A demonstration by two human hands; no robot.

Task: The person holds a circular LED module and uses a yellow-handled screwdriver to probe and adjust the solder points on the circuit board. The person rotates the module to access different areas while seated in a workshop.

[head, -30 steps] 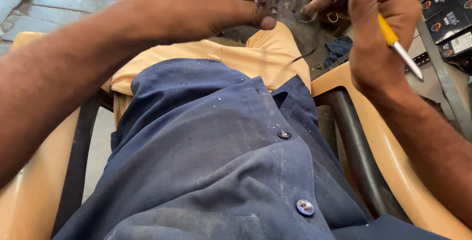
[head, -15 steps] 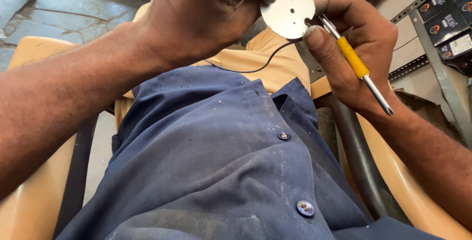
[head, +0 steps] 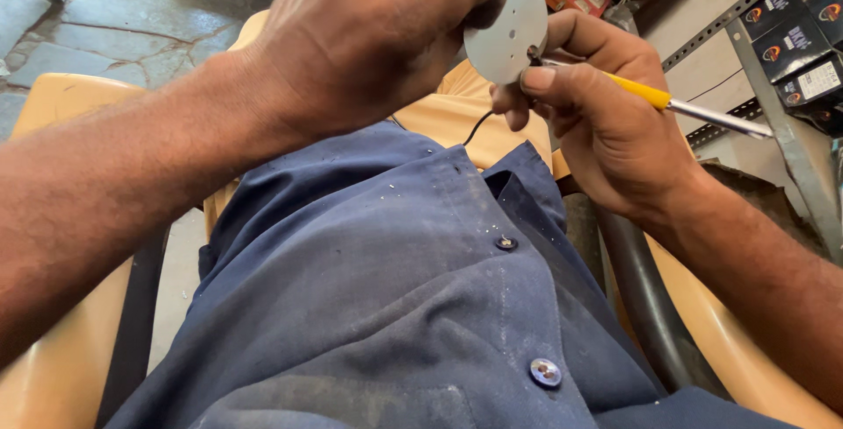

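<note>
From the head camera I look straight down over my blue button shirt (head: 395, 306) to both hands, raised at the top of the view.

My left hand (head: 378, 34) comes in from nine o'clock and fills the twelve o'clock area. Its fingers are curled shut around the upper edge of a round grey metal disc (head: 505, 38), pinching it so the flat face tilts toward me. A thin black wire (head: 476, 126) hangs from under the disc and drops toward my lap.

My right hand (head: 606, 122) enters from four o'clock and sits just beside the disc, at about one o'clock. Its fingers are closed narrowly around a yellow-handled tool (head: 645, 93), held like a pen; the thumb presses near the tip, which meets the disc's face close to its right edge. The tool's metal shaft (head: 720, 118) sticks out toward three o'clock.

I am sitting in a tan plastic chair (head: 53, 367), its arms showing at eight and four o'clock. At two o'clock, dark boxes (head: 790, 51) sit on a slotted metal rack (head: 777, 122). At eleven o'clock lies cracked stone floor (head: 114, 16).
</note>
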